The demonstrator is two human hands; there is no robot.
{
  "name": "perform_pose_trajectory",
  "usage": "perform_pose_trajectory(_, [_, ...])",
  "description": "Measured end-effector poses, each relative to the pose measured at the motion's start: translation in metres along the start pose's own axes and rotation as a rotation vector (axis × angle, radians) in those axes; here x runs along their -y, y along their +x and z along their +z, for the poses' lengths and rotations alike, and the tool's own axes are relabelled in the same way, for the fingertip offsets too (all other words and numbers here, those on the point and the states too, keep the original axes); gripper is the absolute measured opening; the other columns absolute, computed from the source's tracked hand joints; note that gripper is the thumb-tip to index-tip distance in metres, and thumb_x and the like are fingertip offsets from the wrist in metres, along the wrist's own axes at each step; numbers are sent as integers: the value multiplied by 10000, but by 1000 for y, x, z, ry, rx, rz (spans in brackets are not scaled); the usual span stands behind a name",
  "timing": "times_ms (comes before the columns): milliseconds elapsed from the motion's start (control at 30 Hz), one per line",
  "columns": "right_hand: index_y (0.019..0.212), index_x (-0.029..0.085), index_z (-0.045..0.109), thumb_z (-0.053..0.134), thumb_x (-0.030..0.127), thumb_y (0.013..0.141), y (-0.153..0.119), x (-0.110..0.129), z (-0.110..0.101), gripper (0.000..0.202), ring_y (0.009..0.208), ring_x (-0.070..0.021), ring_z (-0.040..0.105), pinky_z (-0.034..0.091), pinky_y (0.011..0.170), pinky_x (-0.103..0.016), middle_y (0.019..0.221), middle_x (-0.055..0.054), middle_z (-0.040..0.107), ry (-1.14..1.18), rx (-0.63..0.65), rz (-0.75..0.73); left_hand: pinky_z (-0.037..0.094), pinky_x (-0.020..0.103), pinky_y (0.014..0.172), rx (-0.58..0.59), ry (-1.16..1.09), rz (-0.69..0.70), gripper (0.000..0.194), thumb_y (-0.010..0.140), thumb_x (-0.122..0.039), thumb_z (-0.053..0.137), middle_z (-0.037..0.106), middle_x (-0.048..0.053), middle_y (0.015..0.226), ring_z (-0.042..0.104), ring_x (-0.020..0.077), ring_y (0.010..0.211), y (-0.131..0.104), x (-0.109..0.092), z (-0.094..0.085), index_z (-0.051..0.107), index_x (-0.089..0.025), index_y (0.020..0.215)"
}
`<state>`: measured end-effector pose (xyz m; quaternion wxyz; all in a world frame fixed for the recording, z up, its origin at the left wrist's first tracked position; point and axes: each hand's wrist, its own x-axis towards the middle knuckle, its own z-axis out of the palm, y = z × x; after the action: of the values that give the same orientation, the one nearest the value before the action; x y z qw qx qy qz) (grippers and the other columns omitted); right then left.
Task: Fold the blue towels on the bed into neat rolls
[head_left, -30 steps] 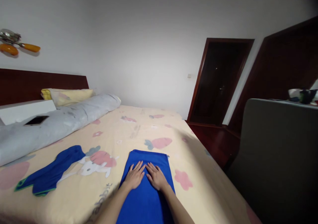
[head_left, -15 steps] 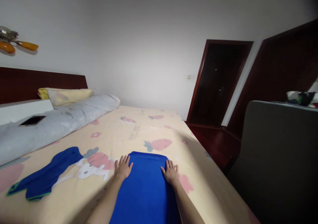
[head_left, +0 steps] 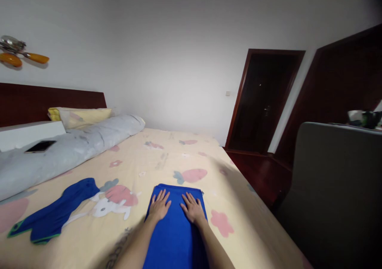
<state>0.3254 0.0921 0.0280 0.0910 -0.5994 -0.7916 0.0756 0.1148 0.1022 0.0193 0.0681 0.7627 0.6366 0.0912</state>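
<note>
A flat, rectangular royal-blue cloth (head_left: 175,239) lies at the near centre of the cream bedsheet printed with pink carrots (head_left: 167,161). The person's 2 hands rest palm-down on its far part: the left hand (head_left: 160,206) on the left side, the right hand (head_left: 192,208) on the right, both with fingers spread, apart and pinching nothing. To the left lies a navy-blue, green-trimmed cloth piece (head_left: 61,210); at far left, a black rectangular phone (head_left: 41,146) sits on a light-grey rolled quilt (head_left: 98,141).
</note>
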Motion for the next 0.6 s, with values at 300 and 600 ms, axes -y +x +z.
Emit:
perform_pose_trajectory(300, [1481, 34, 280, 241, 531, 970, -4, -26, 4, 714, 1444, -321, 223, 193, 1141, -563, 1545, -200, 256, -111, -115, 380, 142, 556, 1164, -65, 83, -214, 600, 954, -464, 250, 255, 66, 1582, 213, 246, 1463, -12, 43, -11, 299, -222, 1501])
perform_pose_trajectory(600, [1453, 126, 393, 281, 305, 982, -45, -1, -10, 516, 1458, -256, 194, 192, 1169, -494, 1562, -111, 234, -135, -231, 78, 281, 533, 1113, -362, 129, -188, 510, 948, -270, 296, 350, 101, 1543, 300, 284, 1426, -54, 13, -14, 460, -186, 1424])
